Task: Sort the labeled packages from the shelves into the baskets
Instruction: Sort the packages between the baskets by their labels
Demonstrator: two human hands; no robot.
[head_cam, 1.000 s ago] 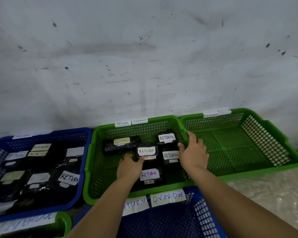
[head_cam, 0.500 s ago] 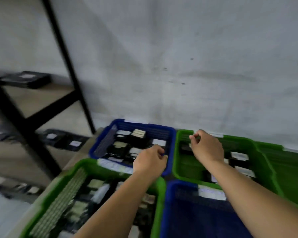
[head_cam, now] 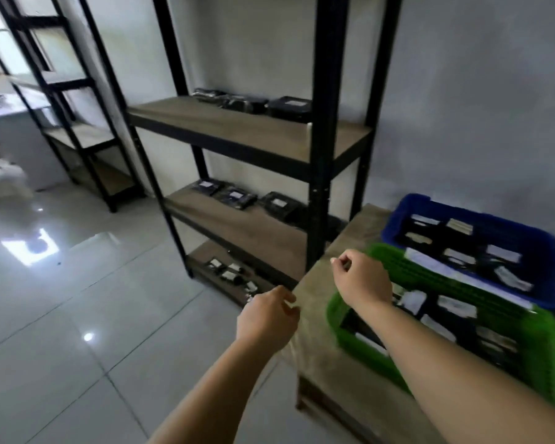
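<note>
Neither grip holds anything that I can see: my left hand (head_cam: 267, 318) hangs over the floor (head_cam: 77, 315) with its fingers loosely curled, and my right hand (head_cam: 362, 280) floats above the near corner of the green basket (head_cam: 539, 357), thumb and forefinger close together with nothing visible between them. Dark labeled packages lie in three places on the black shelf unit (head_cam: 322, 155): a row on the top board (head_cam: 253, 105) running along the back edge, three on the middle board (head_cam: 237, 198) set side by side with their long sides angled toward the wall, and a small cluster on the bottom board (head_cam: 231, 274). Each carries a pale label, but the writing is too blurred for me to read. More packages fill the green basket and the blue basket (head_cam: 545, 283) behind it; the two touch and sit on a low wooden surface (head_cam: 321, 315) just right of the shelves. White strips on the basket rims are smeared and unreadable. A second black rack (head_cam: 77, 123) stands farther left.
</note>
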